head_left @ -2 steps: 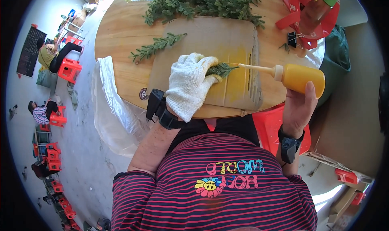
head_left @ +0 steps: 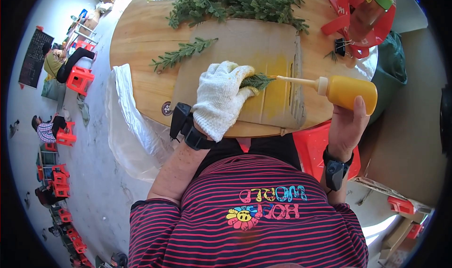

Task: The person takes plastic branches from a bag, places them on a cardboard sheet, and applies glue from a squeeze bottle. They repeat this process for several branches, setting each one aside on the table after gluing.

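My left hand (head_left: 220, 96), in a white knit glove with yellow stains at the fingertips, is closed around a short green fir sprig (head_left: 256, 81); most of the sprig is hidden in the glove. Bare, my right hand (head_left: 347, 122) grips a squeeze bottle (head_left: 352, 94) of yellow-orange liquid, lying nearly level. Its long thin nozzle points left, with the end at the sprig's tip. Both hands are over a cardboard sheet (head_left: 202, 75) smeared with yellow. Another fir sprig (head_left: 183, 53) lies by the sheet's upper left.
A pile of green fir sprigs (head_left: 235, 3) covers the table's far side. At the far right are a red bag (head_left: 346, 21), a jar with a green lid (head_left: 367, 18) and a black binder clip (head_left: 339, 46). White plastic (head_left: 129, 108) hangs off the left edge. People sit on red stools further left.
The bottle and my right hand have shifted very slightly left, bringing the nozzle end closer against the sprig's tip. My left hand stays in place.
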The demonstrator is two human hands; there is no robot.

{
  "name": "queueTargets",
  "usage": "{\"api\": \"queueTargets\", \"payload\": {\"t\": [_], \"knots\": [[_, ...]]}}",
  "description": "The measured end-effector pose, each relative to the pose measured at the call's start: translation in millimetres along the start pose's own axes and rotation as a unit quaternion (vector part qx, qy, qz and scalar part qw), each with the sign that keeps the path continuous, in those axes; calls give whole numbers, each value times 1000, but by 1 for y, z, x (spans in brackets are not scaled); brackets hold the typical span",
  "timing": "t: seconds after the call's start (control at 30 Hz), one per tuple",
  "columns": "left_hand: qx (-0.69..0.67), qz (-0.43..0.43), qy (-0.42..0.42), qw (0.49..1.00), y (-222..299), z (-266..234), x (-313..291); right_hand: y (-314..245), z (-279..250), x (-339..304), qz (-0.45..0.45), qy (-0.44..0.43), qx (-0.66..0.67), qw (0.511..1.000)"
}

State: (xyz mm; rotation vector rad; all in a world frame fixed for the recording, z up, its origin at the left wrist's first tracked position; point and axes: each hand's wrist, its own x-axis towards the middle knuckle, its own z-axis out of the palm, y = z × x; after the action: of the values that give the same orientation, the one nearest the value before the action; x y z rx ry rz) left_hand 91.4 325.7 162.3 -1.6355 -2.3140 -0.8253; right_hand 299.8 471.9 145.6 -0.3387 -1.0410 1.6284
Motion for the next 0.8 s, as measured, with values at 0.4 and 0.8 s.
{"api": "queueTargets", "payload": {"t": [0.4,0.8], "knots": [[-2,-2,-11,1000,-3,1,1,2,4,2,-11,-17,-33,999],[-8,3,-8,1000,-3,2,1,7,2,3,-14,0,-84,996]]}}
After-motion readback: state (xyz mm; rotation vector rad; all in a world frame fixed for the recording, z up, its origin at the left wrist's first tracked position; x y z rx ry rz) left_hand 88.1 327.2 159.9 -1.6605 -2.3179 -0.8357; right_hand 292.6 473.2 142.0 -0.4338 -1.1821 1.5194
